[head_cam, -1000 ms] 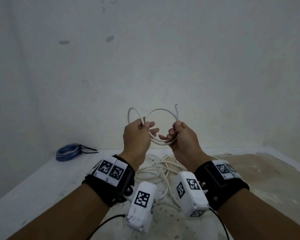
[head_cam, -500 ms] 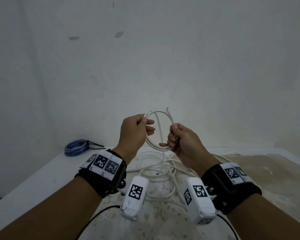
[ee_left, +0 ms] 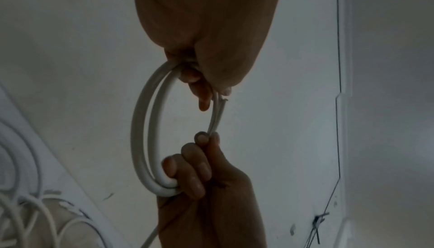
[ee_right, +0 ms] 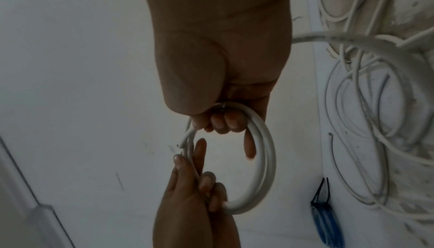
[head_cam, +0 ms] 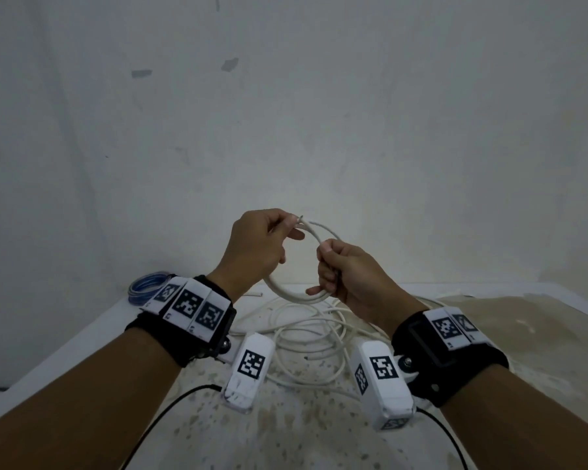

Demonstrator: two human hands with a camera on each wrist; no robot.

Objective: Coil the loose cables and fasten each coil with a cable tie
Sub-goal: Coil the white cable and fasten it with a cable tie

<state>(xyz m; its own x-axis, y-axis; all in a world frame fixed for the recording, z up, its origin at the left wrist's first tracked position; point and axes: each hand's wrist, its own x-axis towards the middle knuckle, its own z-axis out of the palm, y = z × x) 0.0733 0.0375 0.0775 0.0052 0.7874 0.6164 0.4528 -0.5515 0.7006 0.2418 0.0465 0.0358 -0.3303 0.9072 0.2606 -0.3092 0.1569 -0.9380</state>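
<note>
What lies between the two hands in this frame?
Only the white cable coil, gripped by the left hand and right hand; through its loop, bare wall. The left wrist view shows it best.

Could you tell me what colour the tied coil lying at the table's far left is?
Blue coil, best seen in the head view.

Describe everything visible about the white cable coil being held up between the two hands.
The white cable coil is a small ring of about two turns of smooth, round, plastic-looking cable, held in the air above the table. The left hand pinches its top, where a cut end sticks out. The right hand grips its right side. No tie is on it. A strand runs down from the right hand toward the loose white cable lying on the table.
</note>
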